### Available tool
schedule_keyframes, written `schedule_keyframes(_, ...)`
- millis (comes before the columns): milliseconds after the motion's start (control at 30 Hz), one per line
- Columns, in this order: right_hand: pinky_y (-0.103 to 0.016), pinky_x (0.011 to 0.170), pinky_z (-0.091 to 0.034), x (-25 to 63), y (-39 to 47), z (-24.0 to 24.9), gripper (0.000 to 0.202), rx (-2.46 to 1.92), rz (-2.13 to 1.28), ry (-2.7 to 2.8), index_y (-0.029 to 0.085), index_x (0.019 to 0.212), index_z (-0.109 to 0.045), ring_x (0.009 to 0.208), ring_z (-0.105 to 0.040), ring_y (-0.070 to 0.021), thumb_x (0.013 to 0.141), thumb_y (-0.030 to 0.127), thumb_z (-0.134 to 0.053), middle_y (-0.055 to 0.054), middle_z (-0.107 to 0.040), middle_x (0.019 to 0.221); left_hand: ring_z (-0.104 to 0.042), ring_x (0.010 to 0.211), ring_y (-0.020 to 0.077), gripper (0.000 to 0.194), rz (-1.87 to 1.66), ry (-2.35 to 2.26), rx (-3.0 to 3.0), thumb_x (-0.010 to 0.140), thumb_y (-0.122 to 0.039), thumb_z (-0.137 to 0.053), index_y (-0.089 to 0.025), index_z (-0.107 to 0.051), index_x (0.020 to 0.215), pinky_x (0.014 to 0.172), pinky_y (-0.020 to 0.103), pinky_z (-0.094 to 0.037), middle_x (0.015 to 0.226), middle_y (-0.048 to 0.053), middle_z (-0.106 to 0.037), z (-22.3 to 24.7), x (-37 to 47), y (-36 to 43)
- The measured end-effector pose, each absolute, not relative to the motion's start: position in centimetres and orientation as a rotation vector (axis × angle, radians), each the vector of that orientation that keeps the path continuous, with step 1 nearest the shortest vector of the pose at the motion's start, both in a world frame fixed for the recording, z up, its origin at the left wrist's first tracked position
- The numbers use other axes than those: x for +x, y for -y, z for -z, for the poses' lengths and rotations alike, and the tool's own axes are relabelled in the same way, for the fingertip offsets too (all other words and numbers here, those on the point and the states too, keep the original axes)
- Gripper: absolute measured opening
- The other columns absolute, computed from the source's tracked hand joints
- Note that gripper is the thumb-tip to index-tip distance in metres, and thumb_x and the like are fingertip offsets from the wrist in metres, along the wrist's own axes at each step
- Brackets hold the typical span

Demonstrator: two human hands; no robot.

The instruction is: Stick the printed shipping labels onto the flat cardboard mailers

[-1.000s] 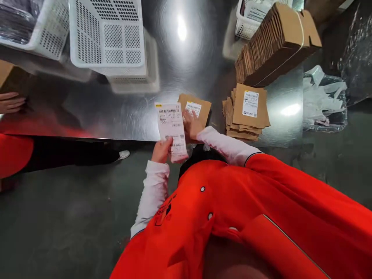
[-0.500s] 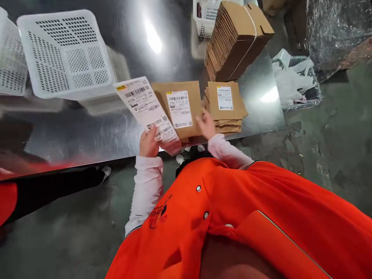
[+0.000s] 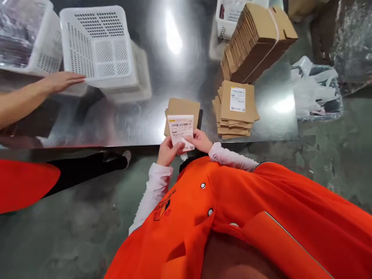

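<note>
A folded stack of white shipping labels [image 3: 181, 124] with printed barcodes is held between my two hands near the table's front edge. My left hand [image 3: 168, 151] grips its lower left corner, thumb on top. Closed on the lower right edge is my right hand [image 3: 202, 141], its fingers over the print. Directly behind the labels lie brown cardboard mailers [image 3: 183, 105], partly covered by them. To the right is a pile of flat mailers [image 3: 252, 104], the top one bearing a white label [image 3: 237, 99].
A banded bundle of cardboard [image 3: 261, 50] stands at the back right, beside a white basket [image 3: 225, 29]. A white basket [image 3: 133, 73] sits left, touched by another person's hand [image 3: 62, 81]. Farther left, another basket [image 3: 52, 58] holds plastic-wrapped items. A plastic-lined bin [image 3: 316, 91] is at right.
The long label strip is now folded short, and my right hand has moved from the mailer onto it. The labelled mailer before me is no longer there. Another person's arm has entered at left.
</note>
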State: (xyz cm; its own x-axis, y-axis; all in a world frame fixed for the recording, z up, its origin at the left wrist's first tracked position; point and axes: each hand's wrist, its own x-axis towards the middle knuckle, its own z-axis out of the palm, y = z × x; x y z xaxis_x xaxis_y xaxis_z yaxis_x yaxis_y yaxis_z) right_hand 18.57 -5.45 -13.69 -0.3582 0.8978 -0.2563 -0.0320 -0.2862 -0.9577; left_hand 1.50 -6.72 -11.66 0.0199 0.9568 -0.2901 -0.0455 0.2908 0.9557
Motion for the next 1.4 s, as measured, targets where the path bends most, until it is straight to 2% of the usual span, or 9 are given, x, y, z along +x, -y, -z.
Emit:
schedule_keyframes(100, -0.039, 0.084, -0.059, 17.1, 6.1, 14.2, 0.051, -1.214, -1.814, 1.211, 0.014, 0.100, -0.065, 0.091, -0.070, -0.0232, 0.068, 0.051, -0.080, -0.010, -0.075, 0.102, -0.070, 0.077, 0.0227, 0.054, -1.134, -1.387, 0.806, 0.052, -0.057, -0.089, -0.015, -0.072, 0.082, 0.074, 0.036, -0.057, 0.083, 0.009, -0.076, 12.4, 1.4, 6.4)
schedule_keyframes(233, -0.033, 0.087, -0.055, 18.6, 3.3, 12.0, 0.030, -1.336, -1.491, 1.505, 0.014, 0.099, -0.072, 0.093, -0.070, -0.0202, 0.075, 0.031, -0.077, -0.007, -0.076, 0.100, -0.066, 0.067, 0.0198, 0.048, -1.068, -1.416, 0.739, 0.047, -0.051, -0.091, -0.015, -0.071, 0.070, 0.066, 0.033, -0.055, 0.071, 0.005, -0.073, 13.5, 1.8, 6.7)
schedule_keyframes(433, -0.029, 0.083, -0.051, 18.4, 2.4, 10.6, 0.014, -1.515, -1.219, 1.765, 0.015, 0.088, -0.079, 0.082, -0.069, -0.0169, 0.081, 0.025, -0.072, -0.004, -0.077, 0.086, -0.059, 0.058, 0.0153, 0.043, -1.151, -1.554, 0.675, 0.057, -0.045, -0.085, -0.017, -0.052, 0.052, 0.054, 0.026, -0.047, 0.055, 0.000, -0.059, 15.3, 3.3, 6.9)
schedule_keyframes(700, -0.035, 0.095, -0.051, 19.1, -5.4, 15.8, 0.016, -1.650, -0.956, 1.578, 0.015, 0.076, -0.078, 0.097, -0.065, -0.0195, 0.072, 0.031, -0.081, -0.006, -0.070, 0.101, -0.071, 0.092, 0.0351, 0.061, -0.646, -1.149, 0.691, 0.032, -0.034, -0.097, -0.013, -0.072, 0.084, 0.087, 0.049, -0.056, 0.090, 0.014, -0.077, 18.6, 0.3, 5.8)
schedule_keyframes(900, -0.052, 0.111, -0.041, 19.5, -12.4, 21.3, 0.026, -2.000, -0.694, 1.541, 0.018, 0.091, -0.078, 0.121, -0.053, -0.0263, 0.076, 0.040, -0.079, -0.007, -0.060, 0.123, -0.071, 0.103, 0.0420, 0.064, -0.515, -1.250, 0.591, 0.032, -0.042, -0.097, -0.014, -0.074, 0.085, 0.097, 0.058, -0.053, 0.095, 0.016, -0.078, 21.8, -2.6, 7.2)
schedule_keyframes(967, -0.055, 0.114, -0.035, 19.2, -12.3, 21.8, 0.038, -2.102, -0.624, 1.590, 0.017, 0.111, -0.074, 0.129, -0.048, -0.0278, 0.084, 0.043, -0.071, -0.010, -0.055, 0.134, -0.070, 0.102, 0.0433, 0.063, -0.449, -1.300, 0.585, 0.028, -0.041, -0.097, -0.015, -0.074, 0.081, 0.100, 0.061, -0.051, 0.092, 0.016, -0.078, 22.2, -3.6, 8.2)
schedule_keyframes(1100, -0.062, 0.121, -0.015, 17.1, -10.3, 21.0, 0.081, -2.016, -0.466, 1.989, 0.010, 0.156, -0.033, 0.150, -0.023, -0.0357, 0.092, 0.051, -0.060, -0.023, -0.026, 0.162, -0.072, 0.098, 0.0410, 0.053, -0.393, -1.338, 0.659, 0.039, -0.044, -0.096, -0.017, -0.075, 0.079, 0.102, 0.063, -0.049, 0.088, 0.015, -0.078, 20.9, -6.6, 11.2)
schedule_keyframes(1300, -0.069, 0.121, 0.007, 12.7, -5.7, 20.7, 0.083, -1.866, -0.512, 2.389, 0.008, 0.159, -0.027, 0.157, -0.004, -0.0393, 0.095, 0.058, -0.046, -0.021, -0.011, 0.168, -0.072, 0.097, 0.0366, 0.055, -0.700, -1.363, 0.667, 0.047, -0.050, -0.092, -0.017, -0.075, 0.088, 0.092, 0.052, -0.058, 0.091, 0.012, -0.078, 16.8, -10.2, 9.5)
schedule_keyframes(1400, -0.061, 0.126, 0.007, 13.9, -2.6, 20.6, 0.078, -1.464, -0.647, 2.618, 0.012, 0.156, -0.035, 0.158, -0.009, -0.0337, 0.092, 0.052, -0.055, -0.016, -0.021, 0.167, -0.069, 0.103, 0.0313, 0.053, -0.966, -1.386, 0.718, 0.062, -0.057, -0.084, -0.015, -0.071, 0.093, 0.097, 0.045, -0.056, 0.097, 0.011, -0.077, 16.6, -8.5, 4.0)
